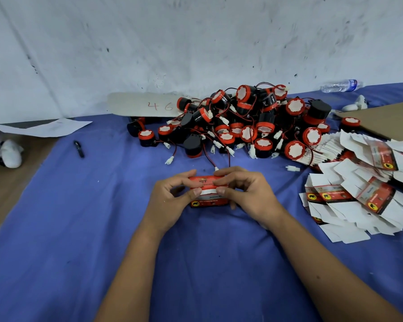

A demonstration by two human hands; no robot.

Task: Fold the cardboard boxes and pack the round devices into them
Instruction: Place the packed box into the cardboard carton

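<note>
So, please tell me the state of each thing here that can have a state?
box: partly folded, held by both hands
left hand: grips box
right hand: grips box
flat boxes: unfolded, in a loose heap
round devices: piled, unpacked
water bottle: lying down

Bare forearms, no sleeves, no gloves

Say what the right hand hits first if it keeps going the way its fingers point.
The right hand points left across the box, so it would probably meet the left hand first. Both hold that box and their thumbs nearly touch. Depth is unclear from one view.
</note>
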